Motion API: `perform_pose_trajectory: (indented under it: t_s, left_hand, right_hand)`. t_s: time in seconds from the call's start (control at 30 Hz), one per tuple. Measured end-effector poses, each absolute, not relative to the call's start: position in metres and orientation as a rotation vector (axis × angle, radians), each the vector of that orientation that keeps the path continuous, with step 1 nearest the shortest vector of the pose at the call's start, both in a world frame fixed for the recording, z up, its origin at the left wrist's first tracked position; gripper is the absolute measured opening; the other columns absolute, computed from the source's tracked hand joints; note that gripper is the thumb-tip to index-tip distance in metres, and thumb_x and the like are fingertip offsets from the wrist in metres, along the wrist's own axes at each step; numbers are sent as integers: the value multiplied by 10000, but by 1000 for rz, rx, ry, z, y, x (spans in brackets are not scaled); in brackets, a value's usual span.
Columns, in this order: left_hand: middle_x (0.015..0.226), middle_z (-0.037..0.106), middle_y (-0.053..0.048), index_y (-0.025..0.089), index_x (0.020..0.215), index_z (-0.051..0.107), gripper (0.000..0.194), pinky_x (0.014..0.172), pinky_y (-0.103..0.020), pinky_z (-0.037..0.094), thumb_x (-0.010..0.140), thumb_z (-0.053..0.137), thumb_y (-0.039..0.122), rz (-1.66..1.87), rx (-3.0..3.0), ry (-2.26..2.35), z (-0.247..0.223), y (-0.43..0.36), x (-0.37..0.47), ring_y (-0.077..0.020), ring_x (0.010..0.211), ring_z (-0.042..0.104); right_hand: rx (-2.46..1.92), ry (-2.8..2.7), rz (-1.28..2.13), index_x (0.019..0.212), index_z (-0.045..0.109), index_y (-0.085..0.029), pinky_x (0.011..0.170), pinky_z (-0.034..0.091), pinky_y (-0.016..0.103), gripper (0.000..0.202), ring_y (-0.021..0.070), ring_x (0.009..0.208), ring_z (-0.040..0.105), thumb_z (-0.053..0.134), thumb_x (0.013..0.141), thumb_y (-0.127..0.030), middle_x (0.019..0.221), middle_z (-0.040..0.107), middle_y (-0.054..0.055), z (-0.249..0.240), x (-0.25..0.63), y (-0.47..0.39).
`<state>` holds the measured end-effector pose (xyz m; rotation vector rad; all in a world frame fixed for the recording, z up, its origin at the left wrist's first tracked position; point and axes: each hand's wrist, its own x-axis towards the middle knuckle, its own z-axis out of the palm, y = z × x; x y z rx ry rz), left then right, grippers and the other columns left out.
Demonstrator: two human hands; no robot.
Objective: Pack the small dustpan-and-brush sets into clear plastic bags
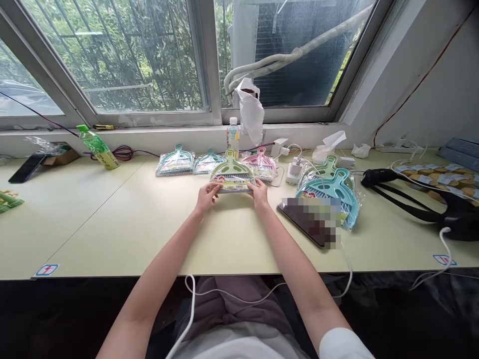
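The pale desk (123, 224) carries a blue dustpan-and-brush set (350, 199) on the right side. Nearer to the desk's back edge than to its front edge is a wrapped green dustpan-and-brush set (232, 175); the left hand (207, 197) and the right hand (259, 193) grasp its lower corners.

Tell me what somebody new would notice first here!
Probably the green dustpan-and-brush set, held between the left hand and right hand above the pale table. Next, perhaps the bright turquoise dustpan-and-brush set on the right, or the green-capped bottle on the left, near the window.
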<state>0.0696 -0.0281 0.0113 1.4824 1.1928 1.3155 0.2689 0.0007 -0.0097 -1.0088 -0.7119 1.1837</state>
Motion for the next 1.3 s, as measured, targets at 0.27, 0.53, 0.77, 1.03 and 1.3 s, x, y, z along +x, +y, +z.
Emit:
perform_pose_trajectory:
  t_s: [0.27, 0.53, 0.77, 1.03, 1.3]
  left_hand:
    - [817, 622, 23, 251, 1482, 201, 747, 368, -181, 406, 830, 557, 174, 1477, 1180, 1337, 12, -26, 68, -56, 387, 500]
    - [842, 641, -29, 166, 1092, 517, 285, 402, -197, 416, 849, 588, 297, 1239, 1339, 1435, -1, -12, 58, -89, 443, 570]
    - [1046, 655, -82, 208, 1221, 465, 326, 439, -248, 420, 912, 502, 304, 1132, 1442, 1622, -1, -14, 57, -105, 431, 533]
    - [1135, 653, -105, 201, 1161, 467, 425, 520, -271, 464, 870, 577, 490, 1105, 1547, 1655, 5, -20, 58, -138, 529, 609]
    - [1005, 696, -70, 211, 1093, 476, 430, 568, -285, 450, 837, 619, 526, 1046, 1599, 1806, 10, -22, 56, -136, 452, 576]
  right_hand:
    - [-1013, -898, 1154, 1089, 567, -210, 700, 560, 334, 469, 183, 772, 644, 698, 649, -308, 786, 659, -2, -11, 264, 0]
    - [-1125, -1034, 1024, 1083, 525, -239, 651, 519, 263, 390, 167, 799, 621, 631, 708, -257, 908, 667, 15, -11, 263, -3]
    - [-1206, -1093, 1015, 1144, 501, -272, 618, 550, 280, 485, 203, 880, 638, 709, 719, -378, 998, 663, 31, -8, 258, -10]
    - [-1312, -1157, 896, 1167, 495, -282, 724, 559, 331, 603, 226, 893, 656, 805, 650, -302, 987, 683, 28, -9, 255, -15]
    - [-1194, -1110, 984, 1138, 515, -303, 729, 568, 375, 434, 249, 880, 657, 706, 748, -282, 962, 681, 17, -15, 250, -11]
